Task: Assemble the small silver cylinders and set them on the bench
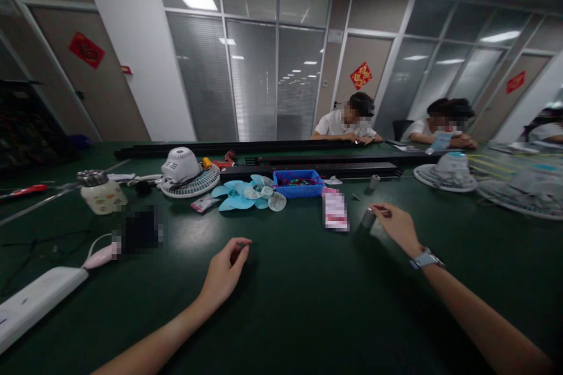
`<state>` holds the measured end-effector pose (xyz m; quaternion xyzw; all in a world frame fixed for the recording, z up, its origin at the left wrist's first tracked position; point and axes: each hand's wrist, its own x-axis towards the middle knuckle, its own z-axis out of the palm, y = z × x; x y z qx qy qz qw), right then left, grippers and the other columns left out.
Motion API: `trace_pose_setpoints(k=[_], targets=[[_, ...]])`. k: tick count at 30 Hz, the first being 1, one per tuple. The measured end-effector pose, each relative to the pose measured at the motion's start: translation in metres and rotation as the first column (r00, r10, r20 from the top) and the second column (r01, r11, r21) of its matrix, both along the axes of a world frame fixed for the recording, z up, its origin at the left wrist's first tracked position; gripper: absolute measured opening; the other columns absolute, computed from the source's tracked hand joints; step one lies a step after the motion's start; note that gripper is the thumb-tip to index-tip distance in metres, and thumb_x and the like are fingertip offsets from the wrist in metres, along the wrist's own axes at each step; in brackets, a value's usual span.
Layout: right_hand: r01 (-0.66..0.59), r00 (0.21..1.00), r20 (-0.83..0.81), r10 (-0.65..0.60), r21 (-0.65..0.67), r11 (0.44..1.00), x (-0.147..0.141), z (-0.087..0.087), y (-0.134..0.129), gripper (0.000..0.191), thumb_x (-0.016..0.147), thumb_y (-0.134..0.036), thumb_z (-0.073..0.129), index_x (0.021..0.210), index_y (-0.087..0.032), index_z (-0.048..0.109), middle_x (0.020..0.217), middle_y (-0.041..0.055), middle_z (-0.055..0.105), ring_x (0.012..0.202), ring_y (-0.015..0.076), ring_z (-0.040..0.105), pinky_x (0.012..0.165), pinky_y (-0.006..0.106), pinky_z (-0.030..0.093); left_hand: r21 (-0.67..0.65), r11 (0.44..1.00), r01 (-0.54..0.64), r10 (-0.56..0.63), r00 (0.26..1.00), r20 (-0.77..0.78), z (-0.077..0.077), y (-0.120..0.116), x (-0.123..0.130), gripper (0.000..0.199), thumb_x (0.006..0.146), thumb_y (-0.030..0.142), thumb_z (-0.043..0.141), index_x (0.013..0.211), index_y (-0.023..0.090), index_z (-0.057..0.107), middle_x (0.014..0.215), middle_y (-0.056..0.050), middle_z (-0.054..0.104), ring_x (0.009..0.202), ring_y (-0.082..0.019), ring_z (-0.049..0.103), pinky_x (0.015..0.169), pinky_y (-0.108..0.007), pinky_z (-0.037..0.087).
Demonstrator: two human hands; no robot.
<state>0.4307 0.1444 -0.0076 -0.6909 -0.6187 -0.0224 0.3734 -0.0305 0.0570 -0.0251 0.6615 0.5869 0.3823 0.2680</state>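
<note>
My right hand [396, 225], with a watch at the wrist, has its fingertips on the top of a small grey metal cylinder [368, 218] that stands on the green table [299, 293]. Over the table, left of centre, my left hand [224, 266] is half curled with thumb and forefinger apart and nothing between them. A second grey cylinder [374, 182] stands farther back. Left of the touched cylinder lies a pink and white packet [335, 210]. Light blue fan blades [240, 194] lie beyond my left hand, beside a blue tray [299, 183] of small coloured parts.
White fan heads [182, 167] stand at the left and right [453, 173]. Black rails [316, 171] cross the table's back. A patterned jar [103, 196] and white power strip [39, 302] are at the left. Other people [345, 124] sit across the table.
</note>
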Motion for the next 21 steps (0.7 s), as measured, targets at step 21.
trace_pose_setpoints(k=[21], targets=[[0.096, 0.956, 0.285, -0.062, -0.107, 0.99, -0.013, -0.012, -0.008, 0.041, 0.092, -0.052, 0.044, 0.114, -0.018, 0.054, 0.093, 0.0128, 0.072, 0.076, 0.0274, 0.069, 0.061, 0.032, 0.045, 0.024, 0.999, 0.031, -0.03, 0.999, -0.043, -0.006, 0.003, -0.001, 0.034, 0.091, 0.044, 0.045, 0.11, 0.021, 0.061, 0.081, -0.001, 0.064, 0.07, -0.019, 0.06, 0.066, -0.031, 0.044]])
